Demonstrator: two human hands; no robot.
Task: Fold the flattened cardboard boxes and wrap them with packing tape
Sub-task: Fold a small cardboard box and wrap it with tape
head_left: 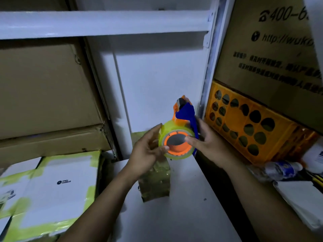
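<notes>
1. Brown cardboard cartons are stacked on the shelf to my left, under a white shelf beam. Another printed carton stands at upper right.
2. The white box lies flat in front of me, under both forearms. I take it for the one being wrapped. Its cardboard should be stiff but light, so I judge it will slide if tape is pulled hard without a palm holding it down.
3. Finished white boxes, edged in yellow-green tape, sit just beside it on the left.
4. An orange plastic crate leans at the right, with a plastic bottle lying below it.
5. The tape dispenser, orange and blue, is held up above the far end of the white box. It looks like rigid plastic, easy to grip by the blue handle. Its cutter end points up and away from me.
6. My right hand grasps the dispenser from the right, thumb on the orange hub.
7. My left hand curls round the left side of the tape roll, thumb on its top edge. The roll is slick and light, best steadied by its rim.
8. A strip of tape lies on the white box below the roll. It will be thin, sticky and quick to crease, so I judge it wants steady tension.
</notes>
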